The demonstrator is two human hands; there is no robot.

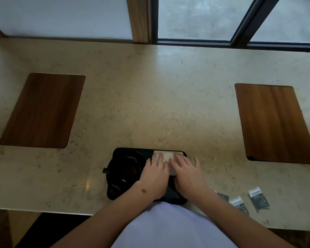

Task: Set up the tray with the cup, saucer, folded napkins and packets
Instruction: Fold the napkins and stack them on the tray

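Note:
A black tray (149,150) lies at the counter's near edge, right in front of me. On its left half a black cup (125,171) stands on a black saucer (132,155), with the cup's handle pointing left. A white folded napkin (168,155) lies on the tray's right half. My left hand (155,175) and my right hand (188,173) rest flat on the napkin side by side, fingers straight, covering its near part. Three dark packets (259,198) lie on the counter to the right of the tray, one partly hidden behind my right forearm.
Two wooden inlay panels sit in the marble counter, one at the left (43,110) and one at the right (274,123). A window frame (240,42) runs along the far edge. The counter's front edge (43,211) is close to my body.

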